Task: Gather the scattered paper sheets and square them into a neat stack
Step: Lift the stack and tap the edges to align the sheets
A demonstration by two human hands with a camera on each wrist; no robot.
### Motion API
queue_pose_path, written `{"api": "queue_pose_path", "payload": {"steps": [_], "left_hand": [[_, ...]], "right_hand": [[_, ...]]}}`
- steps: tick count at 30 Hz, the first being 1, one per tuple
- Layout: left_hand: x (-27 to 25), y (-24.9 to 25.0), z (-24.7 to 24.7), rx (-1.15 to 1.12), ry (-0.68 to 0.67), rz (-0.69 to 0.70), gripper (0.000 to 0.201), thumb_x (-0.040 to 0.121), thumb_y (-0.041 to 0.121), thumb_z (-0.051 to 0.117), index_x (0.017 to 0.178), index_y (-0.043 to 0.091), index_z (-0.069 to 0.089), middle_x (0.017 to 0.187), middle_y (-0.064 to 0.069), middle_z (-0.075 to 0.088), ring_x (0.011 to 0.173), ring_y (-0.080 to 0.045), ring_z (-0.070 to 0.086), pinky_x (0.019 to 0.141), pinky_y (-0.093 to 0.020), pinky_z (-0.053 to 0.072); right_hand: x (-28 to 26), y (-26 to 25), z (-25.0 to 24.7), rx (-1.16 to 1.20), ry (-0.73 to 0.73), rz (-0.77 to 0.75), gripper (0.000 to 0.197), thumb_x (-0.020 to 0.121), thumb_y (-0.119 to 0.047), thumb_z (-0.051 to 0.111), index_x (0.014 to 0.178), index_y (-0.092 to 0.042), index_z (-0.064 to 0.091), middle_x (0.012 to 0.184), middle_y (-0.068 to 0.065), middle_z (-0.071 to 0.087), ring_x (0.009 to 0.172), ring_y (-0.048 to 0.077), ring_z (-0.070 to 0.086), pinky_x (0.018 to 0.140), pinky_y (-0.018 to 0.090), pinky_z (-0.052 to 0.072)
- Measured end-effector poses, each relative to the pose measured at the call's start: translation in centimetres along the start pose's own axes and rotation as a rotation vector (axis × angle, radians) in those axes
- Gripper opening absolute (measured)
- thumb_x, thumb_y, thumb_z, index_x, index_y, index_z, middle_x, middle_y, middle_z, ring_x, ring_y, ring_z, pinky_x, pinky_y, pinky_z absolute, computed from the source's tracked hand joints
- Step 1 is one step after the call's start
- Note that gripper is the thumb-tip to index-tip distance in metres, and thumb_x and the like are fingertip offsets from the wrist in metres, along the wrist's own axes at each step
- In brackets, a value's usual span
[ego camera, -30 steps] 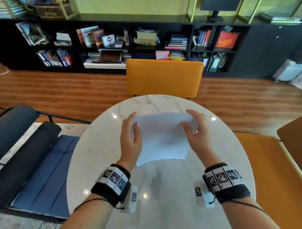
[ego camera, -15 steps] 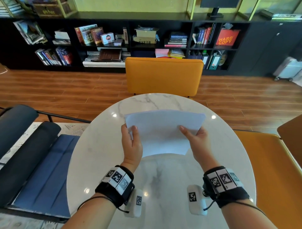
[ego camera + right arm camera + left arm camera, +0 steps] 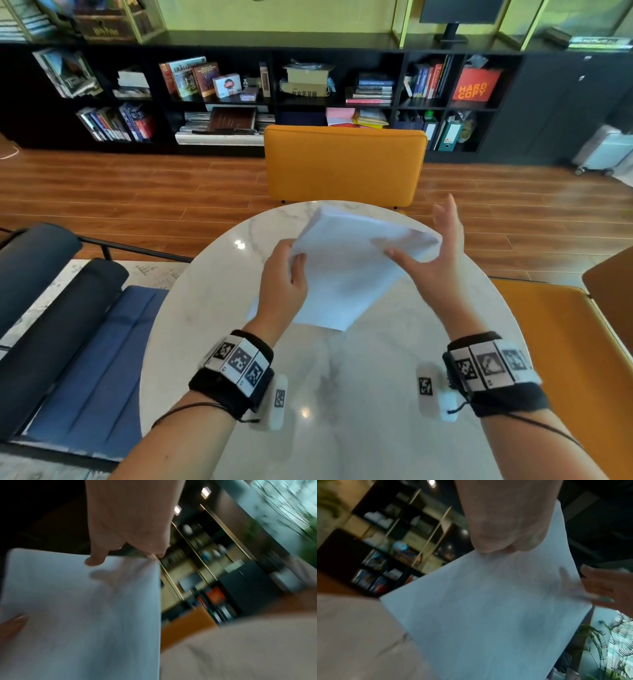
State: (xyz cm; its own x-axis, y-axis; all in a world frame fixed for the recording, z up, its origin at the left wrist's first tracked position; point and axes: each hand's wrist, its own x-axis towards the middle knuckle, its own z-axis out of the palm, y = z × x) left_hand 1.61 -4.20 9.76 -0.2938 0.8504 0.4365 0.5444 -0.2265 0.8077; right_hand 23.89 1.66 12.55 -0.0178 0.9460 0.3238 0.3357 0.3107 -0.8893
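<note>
A stack of white paper sheets [image 3: 342, 274] hangs tilted above the round marble table [image 3: 342, 404], one corner pointing down toward me. My left hand [image 3: 291, 274] pinches its left edge, thumb on top and fingers underneath. My right hand [image 3: 442, 260] is spread at the right corner, with its thumb lying on the top sheet and its fingers straight up behind the edge. The left wrist view shows the paper [image 3: 488, 615] under my left hand [image 3: 505, 520]. In the blurred right wrist view, the right thumb [image 3: 94, 561] touches the paper [image 3: 77, 615].
An orange chair [image 3: 342, 164] stands at the table's far side and another orange seat [image 3: 565, 342] at the right. A dark blue padded bench [image 3: 85, 359] is on the left. Black bookshelves [image 3: 308, 89] line the far wall across the wooden floor.
The stack was held upright by both hands and has since turned and tilted, with one corner now lowest. My right hand went from pinching the right edge to spread fingers.
</note>
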Motion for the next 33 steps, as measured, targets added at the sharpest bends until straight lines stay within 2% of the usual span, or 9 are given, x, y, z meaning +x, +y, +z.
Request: {"api": "queue_pose_path", "payload": {"steps": [4,8,12,15,17,19,23,27,33], "left_hand": [[2.6,2.3,-0.5,0.216,-0.135,0.231,0.018,0.093,0.016,0.044,0.098,0.005,0.057,0.09,-0.009,0.062,0.081,-0.027,0.056,0.074,-0.036,0.044],[3.3,3.3,-0.6,0.315,-0.125,0.328,0.01,0.093,0.01,0.048,0.096,0.007,0.057,0.091,-0.009,0.062,0.087,-0.028,0.055,0.082,-0.031,0.033],[2.7,1.0,-1.7,0.29,0.185,0.236,0.041,0.086,0.025,0.066,0.121,0.008,0.053,0.12,-0.012,0.057,0.114,-0.022,0.047,0.1,-0.036,0.037],[1.9,-1.5,-3.5,0.02,0.305,-0.284,0.093,0.077,0.041,0.074,0.147,0.015,0.019,0.152,-0.003,0.027,0.141,-0.018,0.025,0.116,-0.037,0.023],[1.6,-3.4,-3.9,-0.246,0.132,-0.539,0.083,0.078,0.045,0.071,0.145,0.02,0.029,0.152,-0.002,0.036,0.139,-0.018,0.035,0.115,-0.042,0.029],[1.4,-4.6,-3.4,-0.338,0.013,-0.566,0.049,0.086,0.04,0.064,0.128,0.018,0.052,0.128,-0.003,0.062,0.119,-0.022,0.058,0.103,-0.043,0.047],[0.3,-3.8,-1.7,-0.281,0.102,-0.5,0.031,0.094,0.027,0.053,0.121,0.013,0.05,0.119,-0.006,0.063,0.111,-0.019,0.06,0.101,-0.041,0.047],[-0.9,-3.3,-0.3,-0.212,0.161,-0.436,0.033,0.096,0.024,0.048,0.121,0.002,0.043,0.114,-0.015,0.055,0.105,-0.021,0.054,0.088,-0.01,0.041],[-3.5,-5.4,1.8,-0.267,0.094,-0.529,0.02,0.098,0.016,0.044,0.118,0.016,0.039,0.116,0.002,0.053,0.104,-0.01,0.054,0.073,0.0,0.041]], "right_hand": [[1.4,-4.4,-0.1,-0.072,-0.309,-0.051,0.069,0.074,-0.024,0.078,0.136,-0.029,0.048,0.119,-0.017,0.057,0.115,0.003,0.052,0.095,0.011,0.041],[1.2,-3.9,1.1,0.148,-0.322,0.078,0.016,0.08,-0.017,0.073,0.089,-0.03,0.071,0.085,-0.012,0.074,0.079,0.008,0.071,0.071,0.031,0.058],[0.7,-1.2,1.4,0.3,-0.217,0.192,0.015,0.078,-0.013,0.073,0.083,-0.027,0.073,0.072,-0.012,0.076,0.068,0.006,0.072,0.061,0.024,0.056],[0.3,1.1,0.7,0.371,-0.15,0.301,0.012,0.076,-0.016,0.075,0.082,-0.026,0.074,0.076,-0.007,0.077,0.074,0.017,0.072,0.072,0.036,0.059],[0.0,2.2,0.5,0.411,-0.127,0.324,0.013,0.077,-0.014,0.075,0.084,-0.025,0.074,0.079,-0.006,0.077,0.076,0.018,0.072,0.075,0.038,0.058],[-0.2,2.9,0.8,0.433,-0.116,0.344,0.013,0.078,-0.013,0.073,0.087,-0.023,0.073,0.079,-0.006,0.077,0.074,0.015,0.072,0.073,0.037,0.057],[-0.6,3.7,1.5,0.485,-0.108,0.355,0.013,0.081,-0.013,0.07,0.092,-0.02,0.072,0.081,-0.007,0.078,0.076,0.011,0.073,0.071,0.032,0.057],[-1.3,4.6,1.7,0.522,-0.114,0.342,0.02,0.077,-0.014,0.07,0.098,-0.014,0.07,0.084,-0.009,0.079,0.082,0.006,0.074,0.071,0.02,0.057],[-3.7,8.9,2.7,0.352,-0.093,0.519,0.04,0.065,-0.029,0.082,0.1,-0.016,0.071,0.099,0.009,0.076,0.096,0.03,0.071,0.092,0.053,0.054]]}}
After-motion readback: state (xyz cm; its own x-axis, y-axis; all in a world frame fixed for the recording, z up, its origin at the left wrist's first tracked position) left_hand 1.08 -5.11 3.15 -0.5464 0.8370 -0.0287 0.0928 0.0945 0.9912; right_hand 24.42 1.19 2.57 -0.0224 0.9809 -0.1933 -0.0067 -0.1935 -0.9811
